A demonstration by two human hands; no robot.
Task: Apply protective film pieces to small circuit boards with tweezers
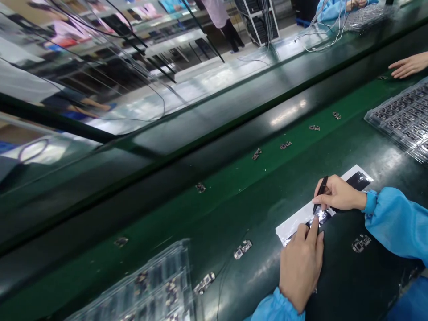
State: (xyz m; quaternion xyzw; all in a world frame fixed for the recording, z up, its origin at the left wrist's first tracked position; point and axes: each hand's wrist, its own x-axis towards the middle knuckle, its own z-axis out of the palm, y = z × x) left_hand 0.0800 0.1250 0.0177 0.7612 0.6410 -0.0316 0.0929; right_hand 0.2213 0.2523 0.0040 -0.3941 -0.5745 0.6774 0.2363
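Note:
A white strip sheet [290, 221] with shiny black film pieces lies slanted on the dark green bench. My right hand [343, 194] is closed around slim black tweezers [321, 191], their tips down at the black film near the middle of the sheet. My left hand [301, 263] rests on the sheet's lower edge, fingers stretched out and the index fingertip close to the tweezers' tips. One small circuit board [361, 243] lies right of my left hand. Another board [243, 249] and a third one [204, 283] lie to its left.
Several small boards, one of them a dark board [286, 145], lie along the green belt [230, 178] beyond the bench. A clear tray [180, 263] with boards stands at lower left; stacked trays [401, 113] stand at right. Another person's hand [409, 66] reaches over the belt.

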